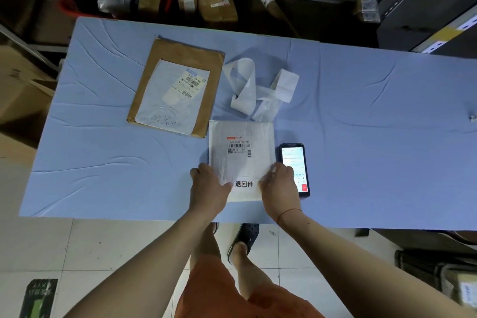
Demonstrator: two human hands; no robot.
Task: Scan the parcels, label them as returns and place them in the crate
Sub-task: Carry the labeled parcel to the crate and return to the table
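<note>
White parcel (241, 160) at table (361, 137) 6 o'clock edge. Left hand (209, 188) and right hand (280, 188) flat, fingers straight, pressing return label (244, 184). Risk: uneven press, label creases or lifts. Right hand beside phone (294, 169), could nudge it.

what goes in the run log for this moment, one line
step: labelling | left hand and right hand: pressing return label onto white parcel | brown parcel: unlabelled | phone: beside parcel
</note>
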